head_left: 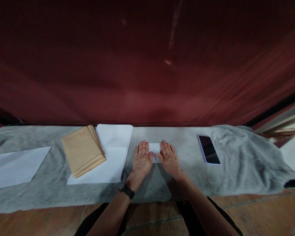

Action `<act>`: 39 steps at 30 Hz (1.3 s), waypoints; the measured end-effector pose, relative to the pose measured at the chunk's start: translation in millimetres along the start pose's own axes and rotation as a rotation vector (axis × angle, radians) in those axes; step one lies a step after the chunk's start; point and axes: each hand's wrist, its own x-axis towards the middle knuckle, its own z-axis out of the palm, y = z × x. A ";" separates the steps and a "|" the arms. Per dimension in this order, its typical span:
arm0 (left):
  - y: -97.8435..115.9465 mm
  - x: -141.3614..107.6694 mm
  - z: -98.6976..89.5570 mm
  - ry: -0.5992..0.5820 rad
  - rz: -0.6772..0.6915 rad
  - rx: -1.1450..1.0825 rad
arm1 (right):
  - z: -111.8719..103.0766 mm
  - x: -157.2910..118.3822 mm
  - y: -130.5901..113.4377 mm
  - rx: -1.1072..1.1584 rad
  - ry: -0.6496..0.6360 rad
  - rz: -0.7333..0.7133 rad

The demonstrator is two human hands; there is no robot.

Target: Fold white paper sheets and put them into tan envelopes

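Note:
A small white piece of paper [154, 148] lies flat on the grey cloth, between my two hands. My left hand [142, 158] rests palm down on its left side, fingers stretched forward, with a black band on the wrist. Palm down on the right side lies my right hand [169, 158], its fingers also straight. Both thumbs point inward over the paper and do not meet. The paper's side edges are hidden under the hands.
Left of my hands, brown envelopes [82, 150] lie partly on a stack of white sheets [115, 164]. Another white sheet [17, 165] is at the far left. A phone [209, 150] lies to the right on the grey cloth [186, 141]. Behind stands a dark red surface [142, 72].

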 end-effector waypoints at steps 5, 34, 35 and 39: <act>-3.4 0.8 1.1 0.012 -0.059 0.006 | -0.4 -1.8 7.5 -0.019 -0.018 0.024; 18.7 -18.6 3.7 0.017 0.151 -0.087 | -13.4 -4.6 -27.2 0.129 -0.057 -0.083; 18.6 -18.9 4.7 0.014 0.141 -0.083 | -11.3 -5.5 -26.3 0.125 -0.059 -0.079; 13.2 -18.0 4.9 0.024 0.084 -0.091 | -5.5 -7.3 -19.0 0.090 -0.044 -0.053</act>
